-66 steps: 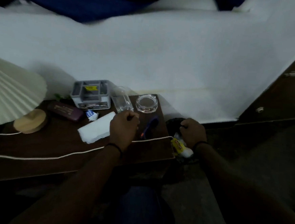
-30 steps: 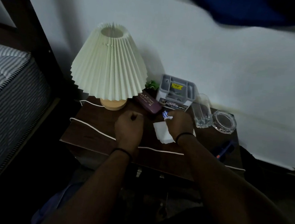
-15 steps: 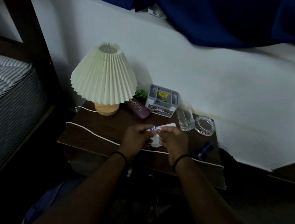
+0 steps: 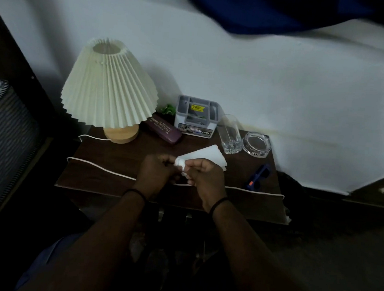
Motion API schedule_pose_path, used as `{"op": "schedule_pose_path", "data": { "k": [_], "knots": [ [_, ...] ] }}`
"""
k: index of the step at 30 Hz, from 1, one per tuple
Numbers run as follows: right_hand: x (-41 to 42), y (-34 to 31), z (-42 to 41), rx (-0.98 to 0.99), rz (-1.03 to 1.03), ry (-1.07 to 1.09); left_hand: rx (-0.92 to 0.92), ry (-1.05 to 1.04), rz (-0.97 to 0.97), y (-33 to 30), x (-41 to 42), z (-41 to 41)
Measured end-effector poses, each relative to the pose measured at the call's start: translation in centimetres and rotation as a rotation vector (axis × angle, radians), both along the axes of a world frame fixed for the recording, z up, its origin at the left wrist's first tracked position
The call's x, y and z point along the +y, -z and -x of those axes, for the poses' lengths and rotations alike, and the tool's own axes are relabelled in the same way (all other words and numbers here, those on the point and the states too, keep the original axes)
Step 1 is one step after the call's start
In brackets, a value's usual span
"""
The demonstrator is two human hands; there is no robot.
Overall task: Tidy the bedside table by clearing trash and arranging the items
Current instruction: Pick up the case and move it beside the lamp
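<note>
Fingers of both your hands are curled together over the table's front edge, your left hand (image 4: 157,170) and right hand (image 4: 203,176) pinching between them a small white scrap (image 4: 180,162); what it is cannot be told. Just beyond your right knuckles lies the white paper stack (image 4: 205,154), its long axis running away and rightward toward the glass tumbler (image 4: 230,134). Your right hand is judged nearer for that reach.

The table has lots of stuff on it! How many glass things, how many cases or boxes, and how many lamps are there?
Glass things: 2, the tall tumbler and the ashtray
Cases or boxes: 2, the purple spectacle case and the grey organiser box
Lamps: 1, the pleated lamp
Total: 5
</note>
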State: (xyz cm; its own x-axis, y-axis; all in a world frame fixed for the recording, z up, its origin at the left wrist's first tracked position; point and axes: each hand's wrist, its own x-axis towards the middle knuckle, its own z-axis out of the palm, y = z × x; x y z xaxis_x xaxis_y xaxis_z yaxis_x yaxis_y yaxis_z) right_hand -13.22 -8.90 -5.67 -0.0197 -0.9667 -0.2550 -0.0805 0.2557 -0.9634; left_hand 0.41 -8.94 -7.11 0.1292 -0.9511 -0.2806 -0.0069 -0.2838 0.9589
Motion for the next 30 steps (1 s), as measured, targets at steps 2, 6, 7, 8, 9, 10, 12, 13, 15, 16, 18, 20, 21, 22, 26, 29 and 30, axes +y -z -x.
{"op": "schedule_pose_path", "data": {
  "k": [2, 6, 7, 8, 9, 10, 12, 13, 15, 16, 18, 20, 21, 22, 26, 29, 30],
  "knots": [
    [0.0, 0.1, -0.1, 0.018, 0.006, -0.006, 0.022, 0.02, -0.026, 0.0, 0.0, -0.1],
    [0.2, 0.3, 0.1, 0.069, 0.072, -0.014, 0.071, 0.059, -0.073, -0.2, 0.0, -0.1],
    [0.2, 0.4, 0.1, 0.108, 0.109, -0.014, 0.083, 0.064, -0.078, -0.2, 0.1, -0.1],
    [0.3, 0.5, 0.1, 0.161, 0.15, -0.017, 0.094, 0.067, -0.08, -0.3, 0.2, -0.1],
    [0.4, 0.5, 0.1, 0.202, 0.187, -0.029, 0.104, 0.07, -0.079, -0.4, 0.3, 0.0],
    [0.5, 0.4, 0.1, 0.222, 0.208, -0.048, 0.118, 0.076, -0.078, -0.5, 0.4, 0.0],
    [0.9, 0.1, 0.0, 0.209, 0.218, -0.118, 0.158, 0.089, -0.086, -0.8, 0.6, 0.0],
    [1.0, 0.0, 0.0, 0.227, 0.235, -0.16, 0.183, 0.088, -0.096, -0.9, 0.6, 0.0],
    [1.2, -0.2, -0.1, 0.306, 0.27, -0.218, 0.23, 0.071, -0.121, -1.2, 0.7, -0.1],
    [1.3, -0.4, 0.0, 0.323, 0.271, -0.218, 0.25, 0.063, -0.13, -1.4, 0.8, -0.2],
    [1.4, -0.7, 0.1, 0.323, 0.252, -0.185, 0.284, 0.047, -0.146, -1.6, 1.1, -0.2],
    [1.6, -0.9, 0.4, 0.293, 0.233, -0.158, 0.307, 0.037, -0.174, -1.8, 1.4, -0.1],
    [1.7, -1.1, 0.6, 0.286, 0.233, -0.161, 0.309, 0.038, -0.188, -1.8, 1.6, -0.1],
    [1.7, -1.4, 0.8, 0.293, 0.235, -0.173, 0.31, 0.042, -0.2, -1.8, 1.7, -0.1],
    [1.5, -2.9, 2.6, 0.468, 0.325, -0.275, 0.296, 0.103, -0.199, -2.3, 2.3, 0.3],
    [1.3, -4.3, 5.2, 0.571, 0.37, -0.282, 0.284, 0.161, -0.173, -2.9, 2.6, 2.3],
    [1.2, -4.7, 6.4, 0.611, 0.382, -0.267, 0.258, 0.172, -0.161, -3.2, 2.6, 3.3]
  ]
}}
